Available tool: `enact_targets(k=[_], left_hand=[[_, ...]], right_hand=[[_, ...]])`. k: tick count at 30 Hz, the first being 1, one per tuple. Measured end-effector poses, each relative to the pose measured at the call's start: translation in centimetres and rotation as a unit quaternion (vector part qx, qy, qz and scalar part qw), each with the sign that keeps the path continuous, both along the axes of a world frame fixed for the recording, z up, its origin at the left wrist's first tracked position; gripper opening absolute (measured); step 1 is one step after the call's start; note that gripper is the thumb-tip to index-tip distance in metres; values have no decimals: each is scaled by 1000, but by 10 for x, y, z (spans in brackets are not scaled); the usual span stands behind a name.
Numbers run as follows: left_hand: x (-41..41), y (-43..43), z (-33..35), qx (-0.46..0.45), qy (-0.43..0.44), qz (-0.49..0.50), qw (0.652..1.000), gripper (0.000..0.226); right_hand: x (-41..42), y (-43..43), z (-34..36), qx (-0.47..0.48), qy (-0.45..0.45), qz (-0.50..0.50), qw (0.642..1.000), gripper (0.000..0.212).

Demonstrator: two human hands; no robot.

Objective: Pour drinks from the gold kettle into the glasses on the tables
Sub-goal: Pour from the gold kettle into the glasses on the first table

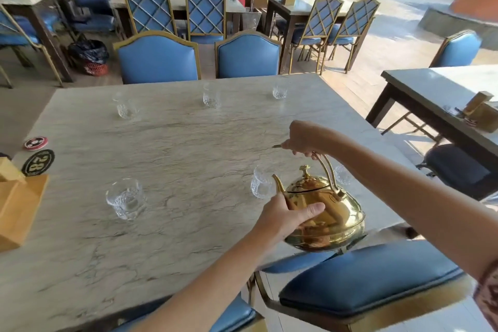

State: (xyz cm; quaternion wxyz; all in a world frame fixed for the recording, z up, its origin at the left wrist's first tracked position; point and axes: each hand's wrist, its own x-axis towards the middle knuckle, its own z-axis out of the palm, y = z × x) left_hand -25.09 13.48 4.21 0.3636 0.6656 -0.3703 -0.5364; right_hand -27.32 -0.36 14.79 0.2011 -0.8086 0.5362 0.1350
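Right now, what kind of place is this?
Probably a restaurant or café terrace: several marble-top tables with matching blue chairs, a disc marked 28 on the near table, and glasses set out along its edges.

Gold lidded kettle aloft over desk's near edge, spout beside one of six upright clear glasses.

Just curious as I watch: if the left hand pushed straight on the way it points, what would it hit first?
The gold kettle: the left hand holds its side below the spout, so it would likely just push the kettle itself.
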Motion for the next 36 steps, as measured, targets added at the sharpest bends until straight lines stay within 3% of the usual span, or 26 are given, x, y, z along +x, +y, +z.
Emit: enact_targets(k=[4, 8, 22, 29, 36], left_hand=[[-7, -5, 2, 2, 6, 8, 1000, 84], [-12, -10, 7, 8, 14, 7, 1000, 98], [-16, -9, 28, 6, 31, -13, 999, 70], [-18, -8, 38, 10, 3, -15, 1000, 72], [-17, -5, 41, -3, -11, -15, 1000, 60]], right_hand=[[-1, -9, 1, 7, 1, 38, 999, 36], [-4, -12, 3, -2, -4, 59, 998, 31], [-8, -16, 15, 12, 36, 66, 997, 36], [-5, -20, 18, 8, 42, 68, 997, 39], [0, -21, 20, 12, 47, 63, 997, 40]])
